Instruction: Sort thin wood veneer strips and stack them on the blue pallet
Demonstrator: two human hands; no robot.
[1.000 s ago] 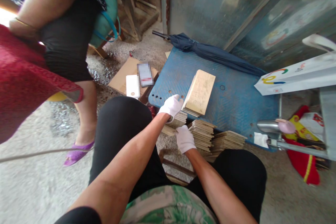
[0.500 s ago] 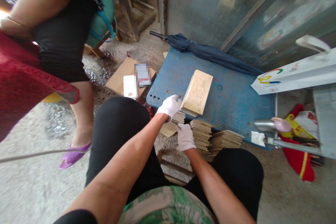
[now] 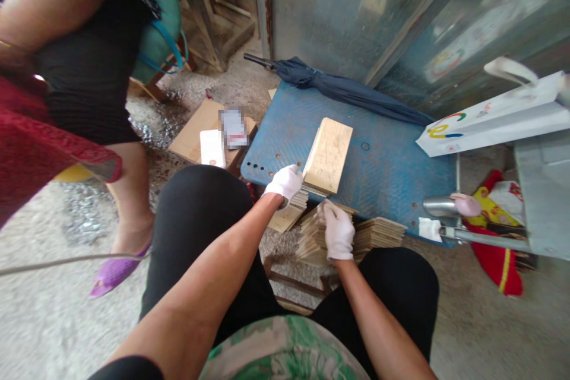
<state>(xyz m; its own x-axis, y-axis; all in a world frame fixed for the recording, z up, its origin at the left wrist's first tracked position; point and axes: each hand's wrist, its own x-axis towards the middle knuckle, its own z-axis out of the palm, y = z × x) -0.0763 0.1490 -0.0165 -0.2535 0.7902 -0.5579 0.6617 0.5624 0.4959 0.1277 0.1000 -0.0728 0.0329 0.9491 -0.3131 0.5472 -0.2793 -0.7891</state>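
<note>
Head view: the blue bench (image 3: pixel 392 160) occupies the centre and right of the frame. The folded dark umbrella (image 3: pixel 338 88) lies along its rear edge. The upper stack of thin rectangular boards (image 3: pixel 332 157) rests flat on the bench, near the centre of the frame. Below the near edge of the bench, at lower centre, are three more stacks: the middle stack (image 3: pixel 309 243), the right stack (image 3: pixel 378 234) and the left stack (image 3: pixel 289 217).

The white-gloved right hand (image 3: pixel 339 230) is at the middle stack, covering part of it. Its fingers are curled; whether they grip a board cannot be told. The white-gloved left hand (image 3: pixel 286 183) is above the left stack, fingers bent, at or just beside the lower-left corner of the upper stack. Its contact and grip cannot be confirmed.

The step in hand appears to be handling of the stacked boards. Recommended practice: hold boards by opposite edges, seat the fingertips fully before lifting, and lift level. Square the edges, since the upper stack is slightly staggered on its left side and could slide if pushed.

Orientation: the upper stack lies face up, its long axis running steeply from lower left to upper right. One short end points toward the wearer, the other toward the umbrella.
</note>
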